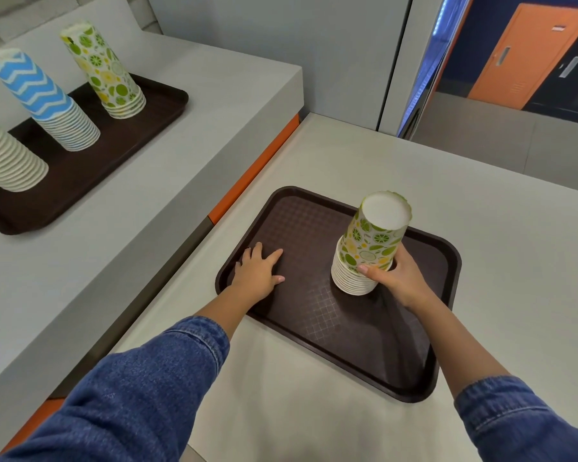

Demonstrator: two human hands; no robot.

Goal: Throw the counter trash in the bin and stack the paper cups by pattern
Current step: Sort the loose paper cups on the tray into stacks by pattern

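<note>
On near tray (414,378), far right corner: my right hand (397,278) clamps citrus-pattern cup stack (367,248), upside down. My left hand (257,271) flat, fingers apart, at left edge. Far tray (131,135) carries sorted stacks: citrus (104,68), chevron (40,95), white (7,158). No trash visible. Judgement: merging citrus stacks remains.

Left grip (259,273) flat, fingers spread, right grip (397,278) curled — clasping, both arms outstretched
</note>
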